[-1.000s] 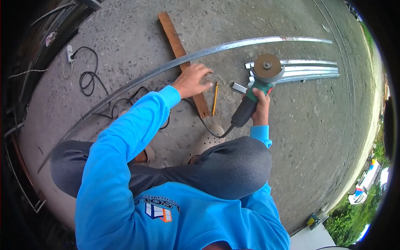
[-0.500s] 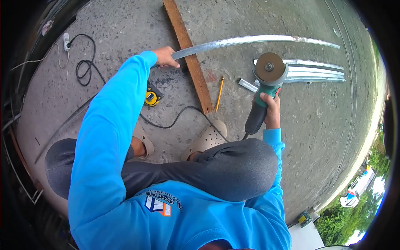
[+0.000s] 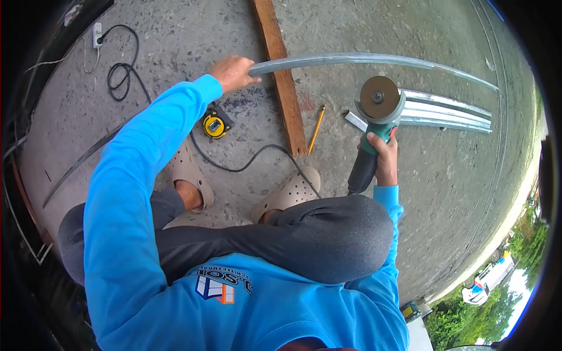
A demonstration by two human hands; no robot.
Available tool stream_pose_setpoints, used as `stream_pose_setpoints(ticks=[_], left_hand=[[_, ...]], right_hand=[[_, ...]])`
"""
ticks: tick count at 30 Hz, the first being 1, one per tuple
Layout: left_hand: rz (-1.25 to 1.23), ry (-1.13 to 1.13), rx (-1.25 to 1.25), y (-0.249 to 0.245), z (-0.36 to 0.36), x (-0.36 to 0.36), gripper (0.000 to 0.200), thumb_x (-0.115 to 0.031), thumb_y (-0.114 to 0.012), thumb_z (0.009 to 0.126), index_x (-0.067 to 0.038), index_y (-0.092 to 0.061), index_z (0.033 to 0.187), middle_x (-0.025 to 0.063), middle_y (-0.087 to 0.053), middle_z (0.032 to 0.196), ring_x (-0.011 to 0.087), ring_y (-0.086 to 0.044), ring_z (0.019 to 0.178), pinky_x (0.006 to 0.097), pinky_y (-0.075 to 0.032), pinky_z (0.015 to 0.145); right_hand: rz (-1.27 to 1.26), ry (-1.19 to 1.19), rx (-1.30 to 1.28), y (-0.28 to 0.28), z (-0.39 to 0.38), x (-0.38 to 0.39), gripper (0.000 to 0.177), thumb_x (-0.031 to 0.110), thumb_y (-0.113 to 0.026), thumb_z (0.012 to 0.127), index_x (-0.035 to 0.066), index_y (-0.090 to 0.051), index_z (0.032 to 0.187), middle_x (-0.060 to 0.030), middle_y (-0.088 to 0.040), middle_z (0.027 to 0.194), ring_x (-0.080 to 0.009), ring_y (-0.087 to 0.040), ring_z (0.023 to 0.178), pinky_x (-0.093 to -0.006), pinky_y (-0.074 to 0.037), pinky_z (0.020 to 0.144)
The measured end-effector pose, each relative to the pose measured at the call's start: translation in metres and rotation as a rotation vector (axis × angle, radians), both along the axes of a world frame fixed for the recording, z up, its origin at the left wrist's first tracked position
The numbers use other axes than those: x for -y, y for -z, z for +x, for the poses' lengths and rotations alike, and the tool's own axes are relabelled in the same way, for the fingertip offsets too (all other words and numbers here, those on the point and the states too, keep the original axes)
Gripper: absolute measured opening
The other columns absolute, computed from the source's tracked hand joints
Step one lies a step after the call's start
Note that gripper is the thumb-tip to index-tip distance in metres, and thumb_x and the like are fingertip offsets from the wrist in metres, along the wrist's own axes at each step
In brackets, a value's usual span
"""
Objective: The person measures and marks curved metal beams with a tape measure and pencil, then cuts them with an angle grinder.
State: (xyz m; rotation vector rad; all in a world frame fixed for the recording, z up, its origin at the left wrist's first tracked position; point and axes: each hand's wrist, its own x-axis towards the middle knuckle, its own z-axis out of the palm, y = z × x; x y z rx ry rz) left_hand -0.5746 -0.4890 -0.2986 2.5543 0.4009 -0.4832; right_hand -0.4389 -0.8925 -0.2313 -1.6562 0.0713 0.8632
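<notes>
My left hand (image 3: pixel 234 73) is wrapped round the near end of a long metal channel (image 3: pixel 351 58), which crosses over a wooden plank (image 3: pixel 288 105) and reaches out to the right. In my right hand (image 3: pixel 383 157) is a green and black angle grinder (image 3: pixel 364 167), held upright with its brown disc (image 3: pixel 379 97) facing me. Behind the disc lie several metal strips (image 3: pixel 448 114) side by side on the ground. A short metal piece (image 3: pixel 356 121) rests just left of the grinder. Whether the disc is spinning cannot be told.
A yellow tape measure (image 3: pixel 216 124) lies below my left hand. A yellow pencil (image 3: pixel 317 129) is beside the plank. The black cord (image 3: pixel 234 169) runs over the concrete near my shoes (image 3: pixel 290 193). A power socket (image 3: pixel 97 35) sits at the upper left.
The channel in my left hand has turned, and its open side now shows. Its far end sits lower and further right. The view has shifted slightly; the grinder stays in my right hand.
</notes>
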Motion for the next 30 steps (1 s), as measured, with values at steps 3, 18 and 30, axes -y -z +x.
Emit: stream_pose_setpoints(ticks=[3,18,30], left_hand=[[0.024,-0.06,-0.034,0.007,-0.008,0.02,0.032,-0.035,-0.074,0.091,-0.005,-0.071,0.102,0.0206,-0.072,0.083,0.04,-0.07,0.078,0.0501,-0.056,0.073],[0.126,-0.04,0.013,0.013,-0.015,0.031,0.025,-0.03,-0.069,0.095,-0.005,-0.067,0.1,0.0182,-0.07,0.074,0.0384,-0.07,0.071,0.0479,-0.056,0.064],[0.113,-0.009,0.019,0.019,-0.019,0.029,0.018,-0.024,-0.069,0.095,-0.007,-0.065,0.097,0.0158,-0.07,0.076,0.0346,-0.072,0.071,0.0445,-0.057,0.063]], right_hand=[[-0.087,-0.056,0.036,-0.006,0.006,-0.009,0.045,0.022,-0.077,0.08,-0.003,-0.058,0.112,-0.0087,-0.066,0.09,-0.0187,-0.069,0.075,-0.0336,-0.058,0.07],[-0.432,-0.492,0.36,-0.004,0.034,-0.052,0.052,0.029,-0.081,0.07,-0.006,-0.065,0.105,-0.0115,-0.07,0.092,-0.0179,-0.064,0.082,-0.0324,-0.053,0.08],[-0.517,-0.528,0.373,-0.007,0.036,-0.065,0.053,0.031,-0.082,0.069,-0.006,-0.065,0.103,-0.0117,-0.069,0.091,-0.0186,-0.064,0.081,-0.0328,-0.054,0.079]])
